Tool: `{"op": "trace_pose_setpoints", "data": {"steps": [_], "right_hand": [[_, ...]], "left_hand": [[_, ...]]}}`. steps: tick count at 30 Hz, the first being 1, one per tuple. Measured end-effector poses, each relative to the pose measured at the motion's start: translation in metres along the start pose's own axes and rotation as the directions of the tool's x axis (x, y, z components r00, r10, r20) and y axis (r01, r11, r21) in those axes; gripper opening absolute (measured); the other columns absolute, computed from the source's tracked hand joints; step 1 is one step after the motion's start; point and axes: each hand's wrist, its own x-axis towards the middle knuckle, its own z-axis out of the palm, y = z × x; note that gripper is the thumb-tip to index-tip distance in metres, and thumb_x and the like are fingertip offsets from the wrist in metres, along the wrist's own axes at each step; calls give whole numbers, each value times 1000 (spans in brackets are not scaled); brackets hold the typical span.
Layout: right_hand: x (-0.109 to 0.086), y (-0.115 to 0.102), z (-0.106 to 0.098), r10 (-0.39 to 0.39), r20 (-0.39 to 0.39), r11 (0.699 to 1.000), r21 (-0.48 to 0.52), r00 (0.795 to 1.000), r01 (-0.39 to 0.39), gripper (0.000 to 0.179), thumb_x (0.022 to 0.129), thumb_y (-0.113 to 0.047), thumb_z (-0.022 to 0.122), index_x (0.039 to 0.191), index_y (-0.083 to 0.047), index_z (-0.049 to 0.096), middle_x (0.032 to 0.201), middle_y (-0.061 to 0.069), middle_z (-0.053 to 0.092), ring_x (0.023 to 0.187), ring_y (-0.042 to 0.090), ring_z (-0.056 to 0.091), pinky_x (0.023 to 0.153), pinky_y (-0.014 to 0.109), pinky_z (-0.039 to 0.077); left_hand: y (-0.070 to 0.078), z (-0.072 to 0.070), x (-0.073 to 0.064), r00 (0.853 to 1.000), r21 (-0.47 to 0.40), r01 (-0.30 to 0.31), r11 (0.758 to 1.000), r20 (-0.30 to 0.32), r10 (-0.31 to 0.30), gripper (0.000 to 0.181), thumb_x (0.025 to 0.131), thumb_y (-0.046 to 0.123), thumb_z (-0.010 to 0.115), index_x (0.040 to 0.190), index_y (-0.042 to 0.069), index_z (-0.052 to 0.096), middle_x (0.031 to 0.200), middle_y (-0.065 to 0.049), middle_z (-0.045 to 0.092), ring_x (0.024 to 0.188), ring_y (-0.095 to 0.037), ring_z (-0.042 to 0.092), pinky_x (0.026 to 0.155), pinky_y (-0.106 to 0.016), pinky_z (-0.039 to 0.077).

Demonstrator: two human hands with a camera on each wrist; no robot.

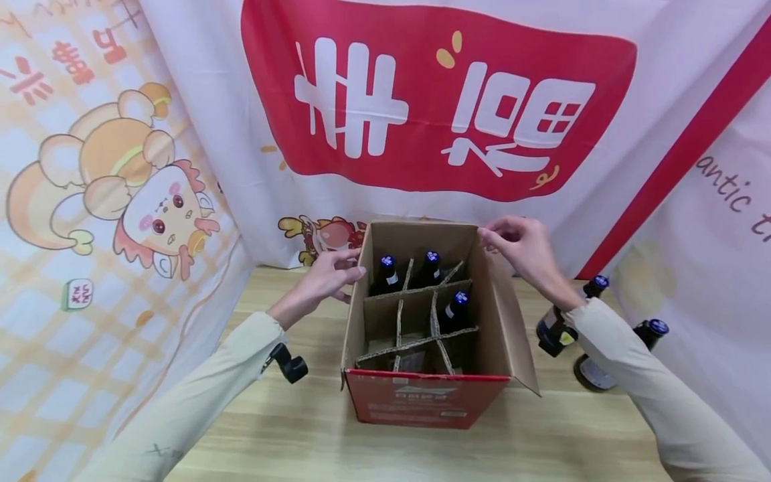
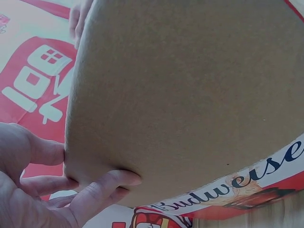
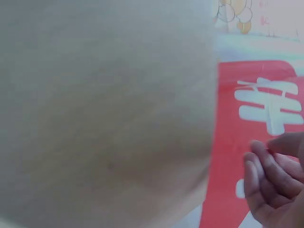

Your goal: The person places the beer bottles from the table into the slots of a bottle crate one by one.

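An open cardboard beer carton [image 1: 421,402] stands on the table, its cardboard divider [image 1: 415,292] forming several cells. Inside are three dark bottles with blue caps: one bottle [image 1: 386,273] at back left, another bottle [image 1: 430,268] at back middle, and a third bottle [image 1: 458,309] in the middle row. At the carton's far left corner, my left hand [image 1: 325,276] pinches the edge of a brown flap [image 2: 190,95]. My right hand [image 1: 524,249] is by the far right corner with fingers loosely bent; in the right wrist view they look apart from the cardboard.
Two more dark bottles stand right of the carton, one bottle [image 1: 549,328] beside my right forearm and one bottle [image 1: 593,373] partly behind the sleeve. A printed cloth [image 1: 434,187] hangs behind the carton. The wooden table [image 1: 271,428] extends in front.
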Motion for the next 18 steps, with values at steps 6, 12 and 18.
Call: {"op": "trace_pose_setpoints", "data": {"steps": [6,12,18], "right_hand": [[-18,26,-6,55,-188,998,49,981,-46,31,100,-29,72,114,-2,75,103,14,76,84,8,72,74,13,58],[-30,56,-14,162,-305,986,85,938,-142,32,103,-26,69,118,2,71,99,1,76,85,-1,67,74,10,55],[-43,80,-22,204,-403,979,64,892,-195,30,102,-26,69,115,1,73,97,-1,77,83,0,67,71,9,52]], "left_hand": [[0,0,0,1000,10,-8,1000,-2,8,60,106,16,60,161,5,38,151,-28,53,128,-45,60,78,-43,68],[0,0,2,1000,9,-6,1000,12,6,61,106,17,60,162,6,37,151,-27,53,130,-44,60,77,-41,68],[-1,1,3,1000,13,-10,1000,10,10,61,106,18,60,162,6,37,151,-27,53,130,-44,60,78,-41,68]]}}
